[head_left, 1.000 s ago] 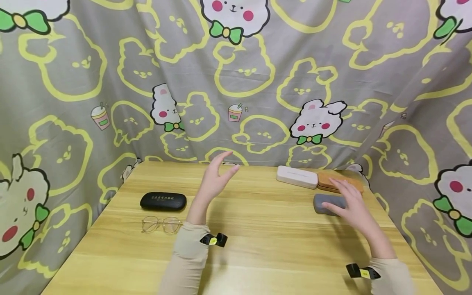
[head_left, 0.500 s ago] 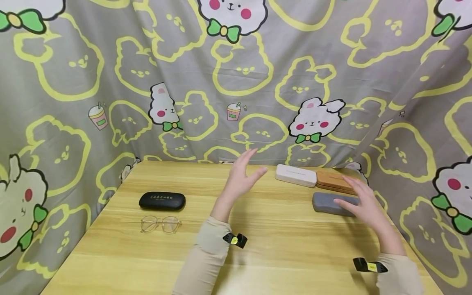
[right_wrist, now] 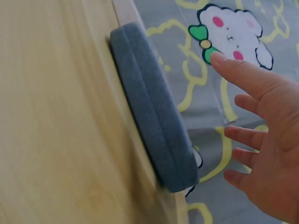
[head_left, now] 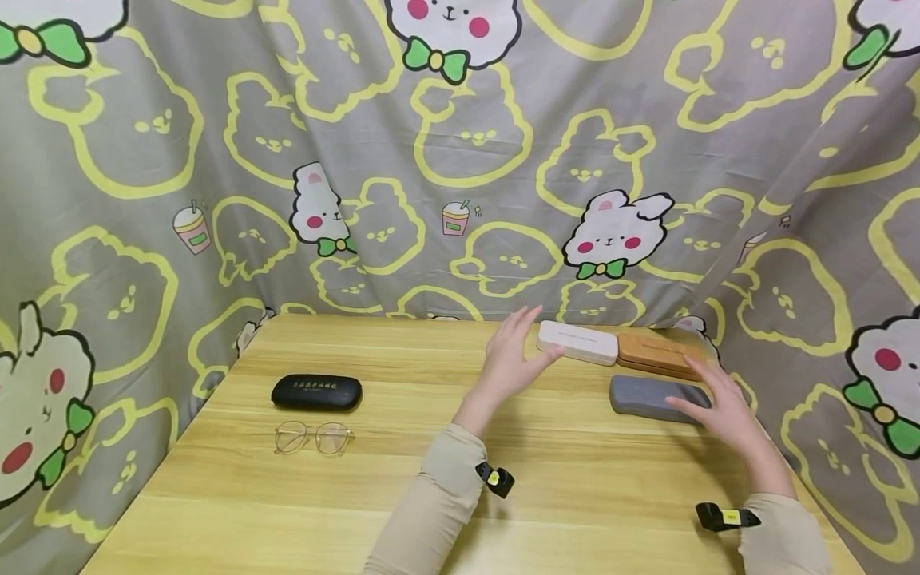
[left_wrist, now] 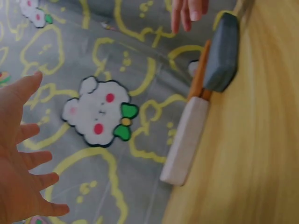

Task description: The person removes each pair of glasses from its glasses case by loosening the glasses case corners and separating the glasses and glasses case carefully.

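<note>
My left hand (head_left: pixel 512 359) hovers over the back middle of the table, fingers spread, with nothing in it. Closest to it in the head view is a white glasses case (head_left: pixel 577 342). My right hand (head_left: pixel 721 406) is above the right end of a grey-blue glasses case (head_left: pixel 650 398), fingers apart and holding nothing. That case lies closed on the table in the right wrist view, apart from the hand. An orange-brown glasses case (head_left: pixel 657 354) sits behind it, end to end with the white one. The right hand's fingertips (left_wrist: pixel 194 15) also show in the left wrist view.
On the left of the wooden table (head_left: pixel 287 511) lie a black glasses case (head_left: pixel 316 392) with gold lettering and a pair of thin-framed glasses (head_left: pixel 313 437) in front of it. A patterned grey curtain (head_left: pixel 388 160) hangs along the back and both sides.
My left hand has moved right across the table toward the white case. My right hand has shifted slightly right, uncovering more of the grey-blue and orange-brown cases. The cases and glasses stay put.
</note>
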`<state>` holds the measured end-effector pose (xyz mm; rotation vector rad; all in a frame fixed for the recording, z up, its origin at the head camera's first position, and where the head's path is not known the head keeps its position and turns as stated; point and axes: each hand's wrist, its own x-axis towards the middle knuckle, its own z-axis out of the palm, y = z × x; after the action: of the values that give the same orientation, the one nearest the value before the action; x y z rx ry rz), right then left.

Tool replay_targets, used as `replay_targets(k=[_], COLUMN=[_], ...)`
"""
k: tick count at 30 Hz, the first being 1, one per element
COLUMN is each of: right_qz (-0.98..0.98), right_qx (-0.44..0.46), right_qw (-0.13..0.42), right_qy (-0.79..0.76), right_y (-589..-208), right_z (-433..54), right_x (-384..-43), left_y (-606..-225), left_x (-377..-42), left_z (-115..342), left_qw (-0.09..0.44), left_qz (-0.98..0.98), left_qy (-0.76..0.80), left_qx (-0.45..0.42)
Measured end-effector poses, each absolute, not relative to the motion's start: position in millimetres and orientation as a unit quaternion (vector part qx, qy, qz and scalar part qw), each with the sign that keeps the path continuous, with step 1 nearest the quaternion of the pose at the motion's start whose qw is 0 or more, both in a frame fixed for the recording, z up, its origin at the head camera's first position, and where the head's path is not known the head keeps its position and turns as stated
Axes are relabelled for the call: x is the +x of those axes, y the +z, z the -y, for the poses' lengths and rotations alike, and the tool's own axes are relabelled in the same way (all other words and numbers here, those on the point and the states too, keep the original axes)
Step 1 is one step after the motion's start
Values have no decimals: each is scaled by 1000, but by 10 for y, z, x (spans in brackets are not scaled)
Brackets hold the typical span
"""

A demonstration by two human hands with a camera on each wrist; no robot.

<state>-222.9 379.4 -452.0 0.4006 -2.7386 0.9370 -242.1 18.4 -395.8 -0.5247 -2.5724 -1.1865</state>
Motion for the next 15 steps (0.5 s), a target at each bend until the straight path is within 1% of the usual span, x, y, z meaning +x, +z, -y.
replay_targets(k=[4,11,15], right_qz=[939,942,941], right_qx=[117,119,121], right_qw=[88,89,74], right_qy=[310,300,308], right_y=[-4574,-4713,-4800], right_z=[-3836,-3897,-3929], right_x=[-2231,-2298,-2328], left_y=[-4061,-4153,-4211], left_x=[-2443,-2451,-2451], left_z=[-315,-501,-603], left_qw=[122,99,93], left_qz=[890,901,910], left_qy=[-399,-382,-365], left_qx=[-181,-179,-174])
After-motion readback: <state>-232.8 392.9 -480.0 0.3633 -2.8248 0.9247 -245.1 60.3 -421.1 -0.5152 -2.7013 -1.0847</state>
